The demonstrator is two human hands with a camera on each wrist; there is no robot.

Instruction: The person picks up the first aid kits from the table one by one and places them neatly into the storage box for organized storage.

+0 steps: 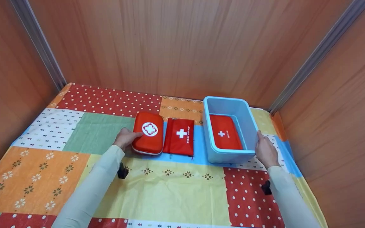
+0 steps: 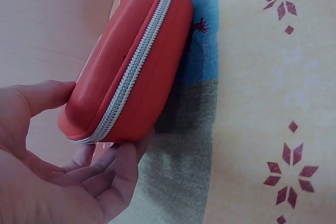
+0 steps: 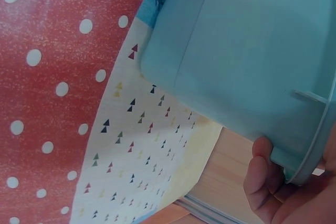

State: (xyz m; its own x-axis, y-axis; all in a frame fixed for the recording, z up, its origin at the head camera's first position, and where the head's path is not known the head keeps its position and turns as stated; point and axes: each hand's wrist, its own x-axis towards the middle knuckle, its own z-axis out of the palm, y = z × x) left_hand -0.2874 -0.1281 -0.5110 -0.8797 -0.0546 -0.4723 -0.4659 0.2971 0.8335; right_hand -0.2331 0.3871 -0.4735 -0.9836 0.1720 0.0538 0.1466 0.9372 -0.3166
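Observation:
With thumb on top and fingers beneath, my left hand [image 1: 125, 138] grips the left edge of a red zippered hard case [image 1: 149, 142] bearing a white round emblem. The left wrist view shows the case's silver zipper [image 2: 128, 77] and its end tilted up off the cloth. A flat red first aid pouch [image 1: 177, 145] with a white cross lies just right of the case. On the far side of it stands a light blue plastic bin [image 1: 223, 156], whose right rim my right hand [image 1: 266, 151] holds, fingers curled under the lip. Inside the bin lies another red first aid pouch [image 1: 225, 126].
A patchwork-patterned cloth [image 1: 169, 196] covers the table. Wood-grain panels [image 1: 157, 47] enclose it at the back and both sides, joined by grey metal strips in the corners. The bin stands near the back panel.

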